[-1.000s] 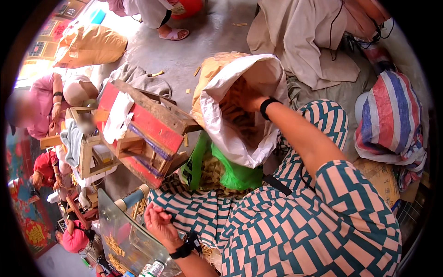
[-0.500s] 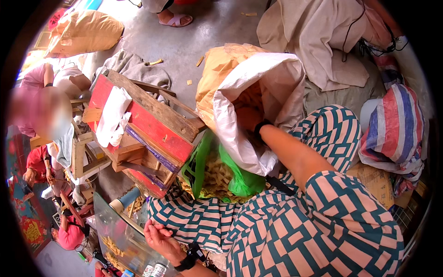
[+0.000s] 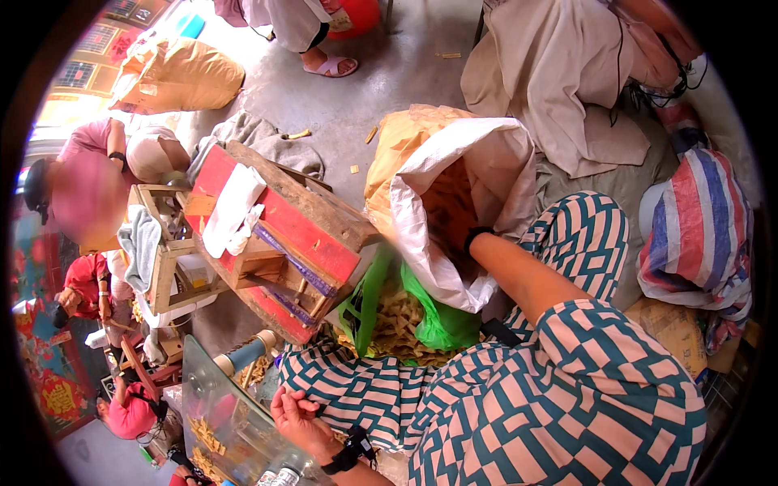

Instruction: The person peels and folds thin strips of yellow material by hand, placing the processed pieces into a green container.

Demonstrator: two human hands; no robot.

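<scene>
My right arm reaches into a white woven sack (image 3: 405, 202) lined with brown paper, between my knees. Inside the sack's shadow my right hand (image 3: 455, 228) shows only dimly past its black wristband, and its fingers are hidden. My left hand (image 3: 301, 417) rests near my left thigh, loosely curled with fingers apart and nothing in it. Close to it are a glass tabletop (image 3: 212, 397) and a blue-banded roll (image 3: 243, 354). A green plastic bag (image 3: 442, 312) full of flat tan pieces (image 3: 393, 312) lies open below the sack.
A red wooden bench (image 3: 284, 215) on its side, with a white cloth (image 3: 235, 209) on it, stands left of the sack. A striped bag (image 3: 701, 227) is at the right. Other people (image 3: 130, 413) sit at the far left. A sandalled foot (image 3: 331, 65) is ahead.
The view has shifted, so most things appear slightly lower and further right. My right hand stays in the sack, seemingly a little deeper in shadow. My left hand keeps its loose pose.
</scene>
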